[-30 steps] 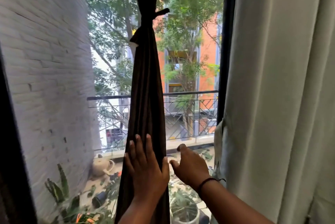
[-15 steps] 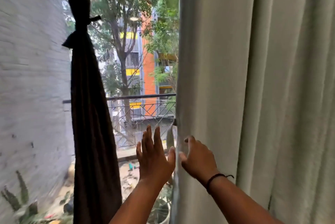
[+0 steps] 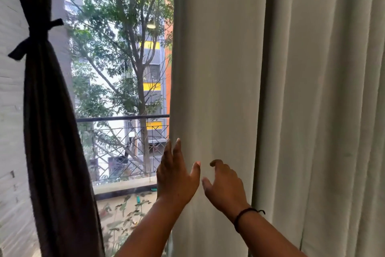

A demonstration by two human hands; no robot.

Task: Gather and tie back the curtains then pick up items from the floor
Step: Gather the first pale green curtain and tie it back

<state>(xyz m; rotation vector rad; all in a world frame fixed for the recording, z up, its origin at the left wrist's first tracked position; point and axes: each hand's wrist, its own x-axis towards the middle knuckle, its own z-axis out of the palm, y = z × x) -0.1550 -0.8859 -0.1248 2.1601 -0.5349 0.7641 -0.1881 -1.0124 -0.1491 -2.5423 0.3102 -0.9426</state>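
Pale cloth of the untied curtain (image 3: 270,90) now fills the right of the view: both hands have left the dark curtain (image 3: 52,131), which hangs tied at far left, so gathering the second one is evidently next. Left hand (image 3: 177,175) lies straight-fingered at the pale curtain's edge; right hand (image 3: 225,186) is loosely curled on the cloth, apparently gripping nothing. Behind the glass stand a balcony railing (image 3: 123,118) and trees; no floor shows.

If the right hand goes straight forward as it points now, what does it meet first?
Most likely the pale curtain: the right hand reaches toward its front fold, fingers loosely curled. Whether they already touch the cloth is unclear.
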